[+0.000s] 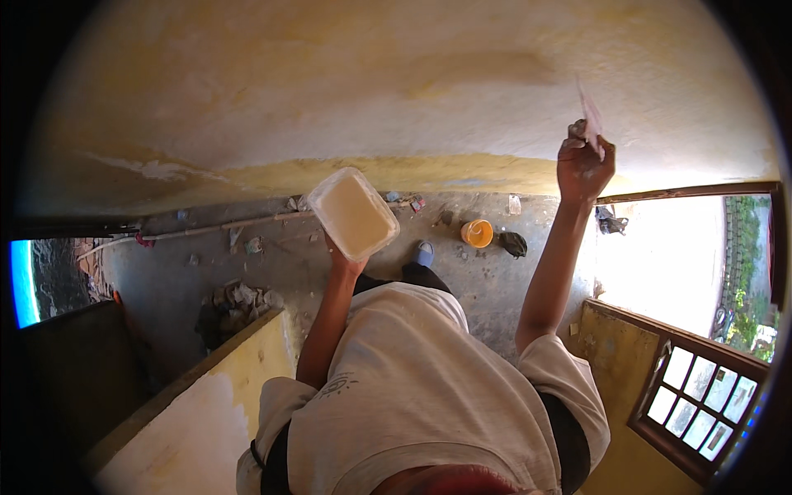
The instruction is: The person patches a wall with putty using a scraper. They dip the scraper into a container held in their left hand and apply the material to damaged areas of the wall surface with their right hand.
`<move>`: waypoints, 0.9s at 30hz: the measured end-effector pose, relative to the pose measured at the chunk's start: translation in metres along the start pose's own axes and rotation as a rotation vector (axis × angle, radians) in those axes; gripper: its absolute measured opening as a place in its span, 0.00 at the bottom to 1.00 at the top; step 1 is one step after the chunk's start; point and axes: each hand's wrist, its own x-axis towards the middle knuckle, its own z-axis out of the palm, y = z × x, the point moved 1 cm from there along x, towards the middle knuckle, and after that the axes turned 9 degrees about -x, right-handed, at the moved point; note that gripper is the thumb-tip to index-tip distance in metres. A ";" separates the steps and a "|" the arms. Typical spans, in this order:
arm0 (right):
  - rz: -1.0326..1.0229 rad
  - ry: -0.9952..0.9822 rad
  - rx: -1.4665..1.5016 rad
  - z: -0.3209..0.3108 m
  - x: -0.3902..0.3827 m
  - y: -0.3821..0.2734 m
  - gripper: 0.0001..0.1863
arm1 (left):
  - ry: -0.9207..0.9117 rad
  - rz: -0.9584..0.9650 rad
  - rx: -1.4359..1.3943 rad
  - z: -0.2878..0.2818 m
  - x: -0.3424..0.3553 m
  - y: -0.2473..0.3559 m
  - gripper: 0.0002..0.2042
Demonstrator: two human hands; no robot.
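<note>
the tub (355,213) hides most of the left hand (350,261).

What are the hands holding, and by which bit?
The left hand holds a whitish, rectangular plastic tub at its near end; the right hand grips a thin, flat, pinkish tool (blurred) by its lower end.

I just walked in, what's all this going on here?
A person's left hand holds a pale rectangular tub from below, its inside beige. The raised right hand grips a thin, flat tool before a patchy yellow-and-white wall; the tool is blurred, so I can't tell whether it touches the wall. On the floor stand an orange bucket and, beside it, a dark bag.
</note>
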 end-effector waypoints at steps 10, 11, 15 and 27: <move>0.695 0.160 -0.649 -0.171 -0.069 0.321 0.13 | 0.012 0.118 0.117 -0.069 -0.047 0.061 0.29; 0.755 0.273 -0.678 -0.189 -0.068 0.343 0.12 | 0.045 0.174 0.151 -0.075 -0.053 0.068 0.29; 0.760 0.352 -0.441 -0.219 -0.057 0.392 0.13 | 0.033 0.201 0.183 -0.091 -0.081 0.103 0.28; 0.311 0.239 -0.374 -0.059 0.008 0.284 0.09 | 0.046 0.142 0.202 -0.050 -0.049 0.160 0.29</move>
